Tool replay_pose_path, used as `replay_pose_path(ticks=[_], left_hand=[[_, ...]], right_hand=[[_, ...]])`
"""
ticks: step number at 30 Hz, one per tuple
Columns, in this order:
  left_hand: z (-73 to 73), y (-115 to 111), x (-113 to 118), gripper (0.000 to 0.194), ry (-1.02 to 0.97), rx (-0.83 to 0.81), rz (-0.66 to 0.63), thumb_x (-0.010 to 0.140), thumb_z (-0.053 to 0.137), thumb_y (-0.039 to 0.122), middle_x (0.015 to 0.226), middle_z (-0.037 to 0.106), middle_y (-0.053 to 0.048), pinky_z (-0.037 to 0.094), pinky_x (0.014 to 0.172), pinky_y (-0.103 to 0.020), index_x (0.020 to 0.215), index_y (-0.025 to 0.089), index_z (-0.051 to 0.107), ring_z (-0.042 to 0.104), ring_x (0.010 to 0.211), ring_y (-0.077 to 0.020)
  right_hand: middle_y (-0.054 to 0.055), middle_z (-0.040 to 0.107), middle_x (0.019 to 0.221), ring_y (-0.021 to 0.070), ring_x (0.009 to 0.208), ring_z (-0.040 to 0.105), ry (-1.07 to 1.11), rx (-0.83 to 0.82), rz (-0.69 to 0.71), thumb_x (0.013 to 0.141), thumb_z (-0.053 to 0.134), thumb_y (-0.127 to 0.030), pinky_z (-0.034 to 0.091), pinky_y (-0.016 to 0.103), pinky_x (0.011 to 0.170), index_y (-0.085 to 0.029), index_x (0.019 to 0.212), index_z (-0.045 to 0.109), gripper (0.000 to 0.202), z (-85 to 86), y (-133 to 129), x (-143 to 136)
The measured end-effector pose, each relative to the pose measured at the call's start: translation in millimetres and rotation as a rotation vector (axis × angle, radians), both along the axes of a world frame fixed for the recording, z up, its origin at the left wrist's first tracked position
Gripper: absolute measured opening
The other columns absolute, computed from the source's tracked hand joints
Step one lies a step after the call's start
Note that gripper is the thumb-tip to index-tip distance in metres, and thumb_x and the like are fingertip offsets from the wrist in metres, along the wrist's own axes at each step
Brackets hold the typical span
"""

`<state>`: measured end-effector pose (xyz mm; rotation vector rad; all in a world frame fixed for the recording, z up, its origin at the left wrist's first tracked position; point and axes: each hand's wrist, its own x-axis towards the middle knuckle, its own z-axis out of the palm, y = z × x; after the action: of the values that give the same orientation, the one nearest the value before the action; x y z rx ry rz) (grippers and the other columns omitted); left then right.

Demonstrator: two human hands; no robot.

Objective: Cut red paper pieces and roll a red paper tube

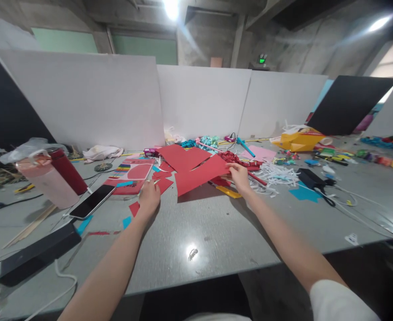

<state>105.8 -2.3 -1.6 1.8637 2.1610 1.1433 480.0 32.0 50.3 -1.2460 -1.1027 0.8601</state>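
Observation:
A large red paper sheet (199, 173) with an angular cut in it is raised a little over the middle of the table. My right hand (239, 177) pinches its right corner between thumb and fingers. To the left, my left hand (149, 197) has its fingers curled together near smaller red paper pieces (164, 184); what it holds, if anything, is too small to make out. Behind the left hand lies a red and pink packet (134, 171) with a rainbow pattern. A yellow tool (229, 192) sits partly under the sheet's right side.
On the left are a pink bottle (49, 180), a red bottle (68, 171), a phone (93, 201) and a black power adapter (39, 254). White paper shreds (278, 174), another adapter (313, 179) with cables and a yellow bag (298, 139) lie right. White panels (203, 100) stand behind.

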Motion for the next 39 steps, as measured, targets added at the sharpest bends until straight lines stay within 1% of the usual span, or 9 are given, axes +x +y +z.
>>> replay_pose_path(ticks=[3,9,14,20,24,27,30,35,39], left_hand=[[4.3,-2.5,15.7,0.035,0.128,0.106,-0.17,0.102,0.047,0.029,0.131,0.066,-0.021,0.046,0.11,-0.043,0.125,0.013,0.068,0.061,0.125,-0.0323],[10.1,-26.0,57.6,0.051,0.265,0.126,-0.678,0.099,0.061,0.05,0.139,0.065,-0.017,0.043,0.115,-0.046,0.137,0.017,0.062,0.055,0.134,-0.0315],[4.0,-40.8,74.1,0.042,0.339,0.038,-0.822,0.1,0.06,0.04,0.136,0.067,-0.014,0.049,0.109,-0.044,0.137,0.021,0.064,0.059,0.13,-0.0298],[6.7,-37.2,72.6,0.035,0.402,0.028,-0.841,0.109,0.042,0.033,0.112,0.075,-0.012,0.052,0.095,-0.039,0.12,0.022,0.073,0.067,0.11,-0.0267],[0.5,-38.9,80.3,0.036,0.468,0.062,-0.828,0.109,0.043,0.035,0.108,0.075,-0.013,0.051,0.094,-0.04,0.114,0.021,0.076,0.066,0.107,-0.0272],[-9.4,-42.5,90.1,0.032,0.491,0.108,-0.754,0.108,0.047,0.033,0.115,0.074,-0.014,0.051,0.095,-0.044,0.114,0.02,0.076,0.063,0.11,-0.0293],[-15.0,-44.4,95.1,0.029,0.471,0.12,-0.72,0.106,0.051,0.031,0.117,0.074,-0.013,0.051,0.097,-0.045,0.115,0.021,0.076,0.062,0.112,-0.0288],[-14.8,-42.9,92.6,0.027,0.401,0.081,-0.73,0.104,0.054,0.03,0.12,0.074,-0.012,0.051,0.098,-0.047,0.119,0.021,0.075,0.061,0.112,-0.0296],[-12.0,-45.1,92.5,0.026,0.389,0.03,-0.727,0.101,0.058,0.027,0.124,0.072,-0.011,0.05,0.101,-0.047,0.121,0.021,0.074,0.059,0.115,-0.0294]], right_hand=[[0.012,0.081,0.09,0.0261,0.078,0.081,-0.098,-0.14,0.196,0.09,0.059,-0.022,0.069,0.035,0.073,-0.017,0.089,0.073,0.015,11.5,-7.8,1.9],[0.017,0.082,0.091,0.027,0.078,0.081,-0.104,-0.309,0.623,0.09,0.065,-0.025,0.066,0.031,0.069,-0.014,0.088,0.075,0.015,28.0,-30.6,2.5],[0.02,0.081,0.09,0.0281,0.081,0.081,-0.158,-0.386,0.749,0.093,0.063,-0.035,0.066,0.032,0.069,-0.014,0.084,0.075,0.026,32.3,-36.6,10.3],[0.018,0.076,0.067,0.0223,0.047,0.07,-0.551,-0.467,0.64,0.1,0.051,-0.054,0.053,0.027,0.042,-0.015,0.075,0.073,0.052,29.5,-32.3,26.7],[0.01,0.066,0.048,0.0189,0.037,0.06,-0.908,-0.245,0.279,0.102,0.05,-0.041,0.044,0.026,0.041,-0.019,0.061,0.067,0.049,24.6,-22.7,27.0],[0.007,0.065,0.05,0.0183,0.045,0.063,-1.022,-0.09,0.18,0.103,0.05,-0.035,0.044,0.025,0.05,-0.019,0.065,0.068,0.044,23.0,-4.9,7.9],[0.009,0.072,0.062,0.0217,0.064,0.072,-1.099,-0.002,0.232,0.102,0.052,-0.034,0.048,0.026,0.062,-0.018,0.073,0.071,0.038,22.7,24.0,-32.0],[0.02,0.077,0.113,0.0313,0.11,0.072,-1.253,0.096,0.258,0.098,0.063,-0.037,0.05,0.03,0.089,-0.015,0.104,0.073,0.024,14.0,80.3,-111.8],[0.026,0.067,0.137,0.0344,0.129,0.064,-1.343,0.061,0.298,0.089,0.076,-0.042,0.049,0.032,0.101,-0.01,0.129,0.066,0.052,-1.1,115.5,-148.6]])
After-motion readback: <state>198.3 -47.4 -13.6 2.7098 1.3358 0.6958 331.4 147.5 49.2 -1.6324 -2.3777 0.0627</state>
